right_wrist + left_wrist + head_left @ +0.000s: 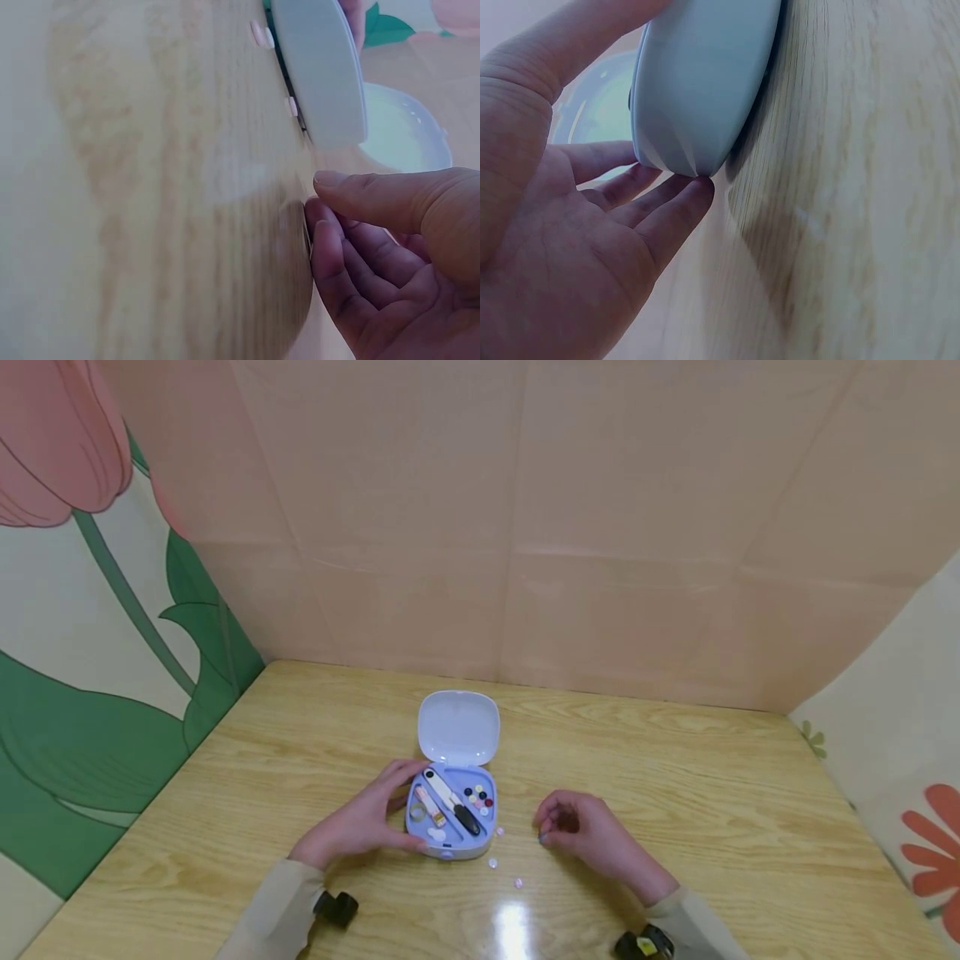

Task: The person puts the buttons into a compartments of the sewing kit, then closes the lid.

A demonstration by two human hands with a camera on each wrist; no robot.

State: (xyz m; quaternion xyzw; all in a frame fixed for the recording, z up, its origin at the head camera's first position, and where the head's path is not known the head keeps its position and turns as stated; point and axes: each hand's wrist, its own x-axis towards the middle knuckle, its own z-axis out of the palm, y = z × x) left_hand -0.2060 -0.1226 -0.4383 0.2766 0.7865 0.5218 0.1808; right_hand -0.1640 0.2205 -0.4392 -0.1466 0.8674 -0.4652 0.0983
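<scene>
A lilac sewing box stands on the table with its pale lid raised at the back. My left hand grips its left side, thumb at the front corner, fingers round the back. In the left wrist view the fingertips touch the box wall. Several small buttons lie in the right compartment. A white and black tool lies slantwise across the middle. To the right, my right hand rests low at the tabletop, fingers curled, with a tiny dark button-like piece at its fingertips, mostly hidden.
Three small pink buttons, one of them the nearest button, lie on the wooden table between box and right hand. A pinkish strip and a round yellowish piece lie in the left compartment. A peach cloth hangs behind.
</scene>
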